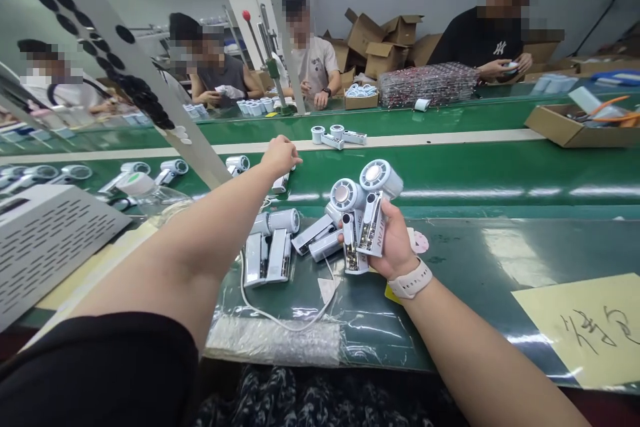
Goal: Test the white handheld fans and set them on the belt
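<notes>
1. Green conveyor belt (440, 173) ran through a crowded workshop, with cardboard boxes (380, 43) and co-workers (313, 60) beyond it.
2. Right hand (395, 243) gripped two white handheld fans (367, 213), fingers curled tightly around the handles, heads pointing up.
3. Left hand (280, 157) reached over the belt, fingers pressed together and bent down, just beside a fan handle (280, 183); pinching or not, cannot tell.
4. Risk: loose white cable (280, 313) could snag a hand and drag the fan pile (273, 247) off the green mat (480, 260); fans held together could slip and fall.
5. Fans looked glossy silver-white, with round heads and flat handles, heaped beside the right hand.
</notes>
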Demonstrator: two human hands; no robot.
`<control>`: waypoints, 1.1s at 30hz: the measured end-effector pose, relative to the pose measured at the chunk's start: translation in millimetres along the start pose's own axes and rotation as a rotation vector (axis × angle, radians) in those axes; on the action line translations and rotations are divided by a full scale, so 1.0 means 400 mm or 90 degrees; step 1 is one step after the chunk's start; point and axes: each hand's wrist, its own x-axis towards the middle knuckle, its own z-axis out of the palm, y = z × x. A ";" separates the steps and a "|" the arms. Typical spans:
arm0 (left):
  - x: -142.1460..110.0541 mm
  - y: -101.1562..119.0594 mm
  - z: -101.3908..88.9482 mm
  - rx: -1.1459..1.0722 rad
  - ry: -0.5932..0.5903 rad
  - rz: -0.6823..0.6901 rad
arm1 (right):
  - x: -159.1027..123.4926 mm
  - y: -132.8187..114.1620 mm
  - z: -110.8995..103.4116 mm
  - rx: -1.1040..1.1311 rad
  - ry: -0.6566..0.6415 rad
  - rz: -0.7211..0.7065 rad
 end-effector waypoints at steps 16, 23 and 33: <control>-0.049 -0.053 0.114 -0.188 -0.043 -0.325 | 0.004 0.005 -0.006 -0.009 -0.012 0.032; -0.142 0.031 0.052 -0.486 -0.080 -0.237 | 0.010 -0.010 -0.009 0.047 -0.026 0.018; -0.375 0.101 -0.007 0.163 -0.131 0.161 | -0.061 -0.207 -0.061 -0.467 0.205 -0.268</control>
